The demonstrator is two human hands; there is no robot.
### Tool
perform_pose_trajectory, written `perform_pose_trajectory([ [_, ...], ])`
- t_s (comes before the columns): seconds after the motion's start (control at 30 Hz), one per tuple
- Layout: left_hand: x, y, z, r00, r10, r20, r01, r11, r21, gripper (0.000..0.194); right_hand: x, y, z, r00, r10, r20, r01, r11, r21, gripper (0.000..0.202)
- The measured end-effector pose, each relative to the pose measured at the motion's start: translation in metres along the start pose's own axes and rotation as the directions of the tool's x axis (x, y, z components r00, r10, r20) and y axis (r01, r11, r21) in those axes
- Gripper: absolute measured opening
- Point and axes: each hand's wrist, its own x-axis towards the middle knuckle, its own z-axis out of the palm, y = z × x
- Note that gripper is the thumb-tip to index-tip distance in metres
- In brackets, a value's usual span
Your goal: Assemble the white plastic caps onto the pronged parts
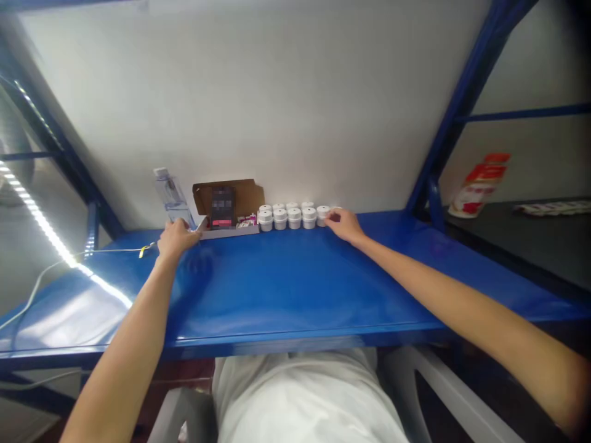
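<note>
Here, seen from the head camera, the left hand [175, 239] curls loosely against the clear bottle [173, 198] and the open cardboard box [227, 209] at the back edge of the blue shelf [286, 289]. The right hand [344, 224], fingers relaxed, touches the endmost of the white jars [293, 215] lined along that same back edge, just beside the box.
</note>
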Motion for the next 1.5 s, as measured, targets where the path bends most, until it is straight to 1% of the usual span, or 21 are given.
perform_pose_trajectory([
  [0.1,0.0,-0.004,0.002,1.0,-0.026,-0.003,0.026,1.0,-0.004,0.063,0.004,0.006,0.001,0.994,-0.05,0.1,0.059,0.995,-0.086,0.042],
  [0.2,0.001,-0.009,0.003,0.998,-0.062,-0.033,0.062,0.998,-0.013,0.069,0.007,0.016,-0.001,0.99,-0.04,0.134,0.068,0.975,-0.21,0.053],
  [0.3,0.003,-0.013,0.005,0.993,-0.096,-0.065,0.095,0.995,-0.016,0.075,0.009,0.025,-0.005,0.99,0.039,0.134,0.007,0.945,-0.327,0.065],
  [0.4,0.003,-0.016,0.01,0.989,-0.123,-0.079,0.122,0.992,-0.016,0.081,0.009,0.029,-0.009,0.974,0.126,0.187,-0.046,0.924,-0.381,0.076],
  [0.53,0.006,-0.019,0.012,0.988,-0.148,-0.044,0.147,0.989,-0.024,0.092,0.011,0.024,-0.012,0.973,0.195,0.123,-0.135,0.915,-0.381,0.09],
  [0.57,0.007,-0.02,0.01,0.99,-0.141,-0.03,0.141,0.99,-0.017,0.092,0.011,0.022,-0.014,0.972,0.2,0.121,-0.143,0.919,-0.368,0.086],
  [0.63,0.008,-0.02,0.005,0.995,-0.101,0.019,0.1,0.995,0.012,0.084,0.013,0.019,-0.018,0.965,0.203,0.164,-0.139,0.932,-0.334,0.063],
  [0.7,0.009,-0.017,-0.001,0.995,-0.019,0.099,0.015,0.999,0.036,0.069,0.013,0.014,-0.023,0.963,0.177,0.202,-0.115,0.952,-0.285,0.041],
  [0.73,0.008,-0.014,-0.003,0.988,0.045,0.15,-0.049,0.998,0.026,0.062,0.013,0.01,-0.025,0.967,0.161,0.197,-0.11,0.963,-0.244,0.037],
  [0.8,0.002,-0.002,-0.003,0.949,0.213,0.233,-0.203,0.977,-0.068,0.052,0.01,-0.001,-0.027,0.976,0.131,0.172,-0.114,0.988,-0.102,0.043],
  [0.83,-0.003,0.006,0.0,0.914,0.313,0.259,-0.282,0.948,-0.149,0.05,0.007,-0.01,-0.027,0.979,0.116,0.165,-0.117,0.993,-0.004,0.047],
  [0.87,-0.011,0.016,0.003,0.882,0.395,0.258,-0.34,0.911,-0.232,0.052,0.004,-0.022,-0.025,0.978,0.099,0.183,-0.121,0.986,0.111,0.049],
  [0.93,-0.03,0.039,0.013,0.823,0.506,0.257,-0.411,0.844,-0.345,0.057,-0.008,-0.05,-0.019,0.975,-0.012,0.223,-0.066,0.94,0.336,0.042],
  [1.0,-0.054,0.061,0.024,0.715,0.661,0.229,-0.494,0.709,-0.503,0.059,-0.024,-0.082,-0.012,0.952,-0.126,0.278,-0.043,0.847,0.53,0.041],
  [1.07,-0.078,0.08,0.033,0.638,0.755,0.151,-0.504,0.557,-0.66,0.072,-0.043,-0.11,-0.005,0.913,-0.222,0.343,-0.062,0.755,0.652,0.041],
  [1.13,-0.098,0.093,0.039,0.554,0.826,0.107,-0.448,0.404,-0.797,0.088,-0.062,-0.129,0.002,0.888,-0.303,0.346,-0.036,0.704,0.709,0.04],
  [1.17,-0.105,0.097,0.041,0.521,0.847,0.109,-0.417,0.364,-0.833,0.091,-0.069,-0.134,0.006,0.881,-0.334,0.337,-0.008,0.699,0.715,0.04],
  [1.2,-0.111,0.1,0.043,0.505,0.856,0.112,-0.392,0.343,-0.853,0.092,-0.075,-0.136,0.009,0.875,-0.355,0.331,0.021,0.709,0.705,0.04],
  [1.27,-0.118,0.103,0.044,0.496,0.858,0.13,-0.384,0.352,-0.854,0.09,-0.08,-0.134,0.016,0.875,-0.358,0.325,0.057,0.744,0.666,0.04],
  [1.4,-0.119,0.102,0.047,0.506,0.851,0.141,-0.427,0.389,-0.816,0.081,-0.078,-0.124,0.022,0.9,-0.306,0.312,0.073,0.81,0.582,0.04],
  [1.5,-0.119,0.102,0.05,0.526,0.839,0.139,-0.412,0.395,-0.821,0.081,-0.077,-0.124,0.019,0.902,-0.317,0.292,0.1,0.813,0.573,0.039],
])
